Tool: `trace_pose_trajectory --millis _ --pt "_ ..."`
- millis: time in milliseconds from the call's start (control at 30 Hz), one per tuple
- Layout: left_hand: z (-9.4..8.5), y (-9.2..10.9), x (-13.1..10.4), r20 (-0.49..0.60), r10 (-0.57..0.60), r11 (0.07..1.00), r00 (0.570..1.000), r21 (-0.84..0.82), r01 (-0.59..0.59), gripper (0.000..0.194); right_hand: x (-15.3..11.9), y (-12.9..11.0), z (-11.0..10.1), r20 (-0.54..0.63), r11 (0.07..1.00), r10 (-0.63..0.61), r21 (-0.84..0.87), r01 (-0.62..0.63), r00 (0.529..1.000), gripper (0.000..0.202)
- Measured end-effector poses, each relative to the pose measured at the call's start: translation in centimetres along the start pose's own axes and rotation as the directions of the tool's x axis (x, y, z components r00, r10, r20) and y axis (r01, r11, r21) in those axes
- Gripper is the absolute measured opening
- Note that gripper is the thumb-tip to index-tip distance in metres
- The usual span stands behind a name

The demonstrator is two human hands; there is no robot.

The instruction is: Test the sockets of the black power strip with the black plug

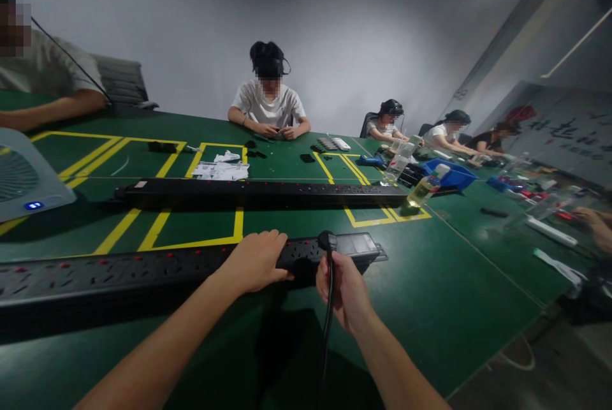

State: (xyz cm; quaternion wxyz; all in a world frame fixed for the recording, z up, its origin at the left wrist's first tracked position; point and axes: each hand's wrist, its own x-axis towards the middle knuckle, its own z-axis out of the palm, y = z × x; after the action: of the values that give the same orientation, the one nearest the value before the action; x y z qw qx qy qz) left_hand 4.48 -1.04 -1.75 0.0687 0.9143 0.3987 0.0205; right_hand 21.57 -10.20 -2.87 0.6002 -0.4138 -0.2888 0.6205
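A long black power strip (pixel 157 266) with red dots along its top lies across the near part of the green table. My left hand (pixel 261 260) is wrapped over the strip, left of its right end. At that end, a black plug (pixel 327 241) sits on the strip's top face beside a grey panel (pixel 356 243). My right hand (pixel 345 289) has its fingers closed around the plug's cable (pixel 329 295), just below the plug. The cable hangs down toward me. Whether the plug is fully seated cannot be made out.
A second long black strip (pixel 268 193) lies behind the first. A bottle of yellow liquid (pixel 423 193) stands at its right end, near a blue bin (pixel 452 175). A fan (pixel 29 174) is at the left. Several people sit around the table (pixel 478 257).
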Motion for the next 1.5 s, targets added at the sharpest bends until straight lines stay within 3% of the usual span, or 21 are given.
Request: trace_pose_trajectory --millis 333,533,700,867,967,1133,1233,1333,1500 --pt "-0.6 -2.3 -0.9 0.092 -0.033 0.998 0.995 -0.056 0.039 0.07 0.4 0.5 0.0 0.147 0.99 0.114 0.063 -0.124 0.982 0.03" --pt "-0.7 -2.1 -1.2 0.114 -0.043 0.996 0.992 -0.078 0.053 0.068 -0.8 -0.5 0.4 0.366 0.947 0.202 0.164 -0.276 0.908 0.034" --pt "-0.4 -2.2 -1.2 0.109 -0.038 0.996 0.993 -0.071 0.046 0.069 -1.6 -0.7 -0.2 0.411 0.93 0.176 0.23 -0.288 0.895 0.04" --pt "-0.5 -2.1 -1.4 0.111 -0.037 0.998 0.993 -0.047 0.042 0.083 -1.4 -0.7 -0.2 0.452 0.925 0.159 0.242 -0.292 0.878 0.037" --pt "-0.8 -2.0 -1.5 0.077 -0.006 0.997 0.997 -0.076 0.012 0.077 -1.1 -0.8 -0.1 0.471 0.918 0.178 0.237 -0.319 0.864 0.035" --pt "-1.8 -2.3 -1.2 -0.067 0.045 0.977 0.997 -0.204 -0.058 0.046 -0.8 -0.6 0.0 0.46 0.915 0.216 0.213 -0.343 0.861 0.029" --pt "-2.7 -2.3 -0.9 -0.232 -0.07 0.976 0.97 -0.215 0.019 0.03 -0.6 -0.2 0.1 0.428 0.919 0.198 0.23 -0.319 0.882 0.026" --pt "-3.2 -2.1 -0.9 -0.345 -0.172 0.975 0.923 -0.193 0.11 0.028 -0.4 0.0 0.0 0.417 0.919 0.159 0.269 -0.289 0.895 0.026" --pt "-3.2 -1.8 -1.1 -0.331 -0.19 0.982 0.924 -0.062 0.179 0.03 -0.4 0.1 -0.2 0.439 0.912 0.152 0.283 -0.297 0.886 0.026"
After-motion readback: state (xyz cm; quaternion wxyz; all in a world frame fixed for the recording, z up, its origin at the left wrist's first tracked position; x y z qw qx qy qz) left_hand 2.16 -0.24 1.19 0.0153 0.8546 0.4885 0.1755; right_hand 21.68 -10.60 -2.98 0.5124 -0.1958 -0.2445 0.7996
